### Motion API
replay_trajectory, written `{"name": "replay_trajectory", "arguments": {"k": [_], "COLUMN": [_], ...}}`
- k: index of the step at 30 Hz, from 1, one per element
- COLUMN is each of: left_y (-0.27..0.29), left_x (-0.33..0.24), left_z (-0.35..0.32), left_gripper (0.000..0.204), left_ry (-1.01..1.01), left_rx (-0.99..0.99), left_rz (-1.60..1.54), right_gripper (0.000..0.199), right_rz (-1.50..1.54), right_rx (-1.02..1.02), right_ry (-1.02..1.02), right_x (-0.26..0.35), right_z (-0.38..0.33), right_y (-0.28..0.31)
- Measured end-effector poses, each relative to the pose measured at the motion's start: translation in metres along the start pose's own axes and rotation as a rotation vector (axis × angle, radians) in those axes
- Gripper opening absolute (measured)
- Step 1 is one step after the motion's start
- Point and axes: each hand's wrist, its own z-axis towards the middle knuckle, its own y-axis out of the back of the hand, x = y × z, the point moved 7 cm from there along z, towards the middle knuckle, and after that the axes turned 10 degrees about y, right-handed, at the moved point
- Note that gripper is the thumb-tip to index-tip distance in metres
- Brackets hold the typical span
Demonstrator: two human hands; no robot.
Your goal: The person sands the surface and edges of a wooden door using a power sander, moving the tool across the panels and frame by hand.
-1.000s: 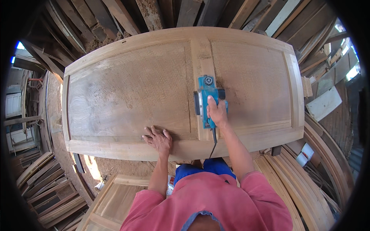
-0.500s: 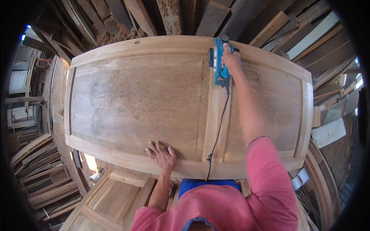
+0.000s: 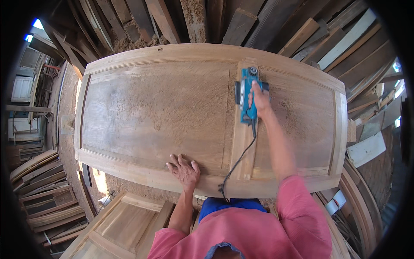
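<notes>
A wide wooden panel door (image 3: 142, 108) lies flat in front of me, strewn with fine shavings. My right hand (image 3: 260, 100) is wrapped round the handle of a blue electric planer (image 3: 246, 93). The planer rests on the door's cross rail (image 3: 242, 151), a little short of the far edge. Its black cord (image 3: 238, 159) trails back toward my waist, with a knotted lump near the door's near edge. On that near edge, left of the cord, my left hand (image 3: 184, 171) lies flat with its fingers spread, holding nothing.
Beyond the door, many boards (image 3: 241, 26) lean close together. Stacked planks and frames (image 3: 49, 203) stand at the left. A second panel door (image 3: 120, 224) lies below my left arm. At the right are a pale board (image 3: 366, 149) and curved-looking timber lengths (image 3: 355, 203).
My right hand has drawn the planer back toward me along the cross rail, away from the far edge. The cord has bent more to the left. My left hand stays nearly in place.
</notes>
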Motion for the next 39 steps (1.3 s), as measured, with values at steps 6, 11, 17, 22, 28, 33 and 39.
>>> {"name": "replay_trajectory", "arguments": {"k": [6,11,17,22,28,33,39], "left_y": [-0.004,-0.008,-0.012,-0.021,-0.027,-0.023,-0.018], "left_x": [0.008,0.012,0.008,0.016,0.027,0.018,0.016], "left_z": [-0.004,-0.004,-0.005,-0.004,0.001,-0.003,-0.005], "left_gripper": [0.076,0.073,0.074,0.074,0.075,0.076,0.077], "left_ry": [-0.013,-0.07,-0.068,-0.023,-0.074,-0.03,0.026], "left_rx": [-0.043,-0.107,-0.079,-0.043,-0.074,-0.035,0.028], "left_rz": [0.032,0.03,0.094,0.081,0.054,0.045,0.067], "right_gripper": [0.036,0.034,0.035,0.039,0.038,0.038,0.042], "right_rz": [-0.069,-0.158,-0.219,-0.132,0.0,-0.071,-0.277], "right_rx": [0.055,0.087,0.048,0.072,0.093,0.045,0.032], "right_ry": [-0.084,-0.063,-0.008,0.036,-0.057,-0.008,-0.046], "right_x": [-0.038,-0.058,-0.054,-0.02,-0.026,-0.049,-0.063], "right_z": [-0.21,-0.334,-0.315,-0.209,-0.197,-0.306,-0.447], "right_y": [0.03,0.052,0.041,0.015,0.03,0.07,0.094]}}
